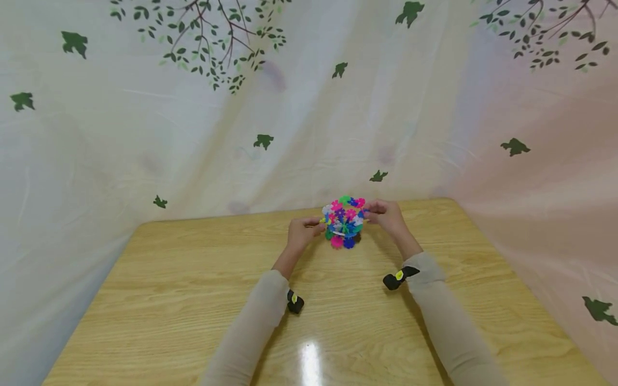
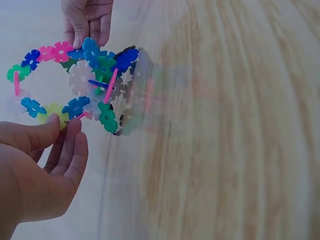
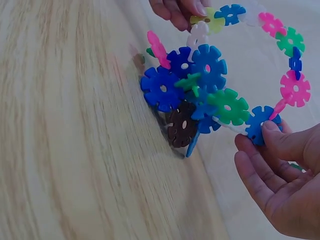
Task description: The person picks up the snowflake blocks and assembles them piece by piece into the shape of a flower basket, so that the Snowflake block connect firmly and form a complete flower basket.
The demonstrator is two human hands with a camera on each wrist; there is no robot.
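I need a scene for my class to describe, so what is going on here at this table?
A person sits at a wooden table holding a model of interlocking coloured plastic discs between both hands. The left hand pinches a yellow-green disc on one side of the model's ring, and the right hand pinches a blue disc on the opposite side. The model's lower discs look to rest on the tabletop.

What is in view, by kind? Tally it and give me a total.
model: 1
hands: 2, left hand and right hand, each pinching the model
wrist cameras: 2
table: 1
Total: 6
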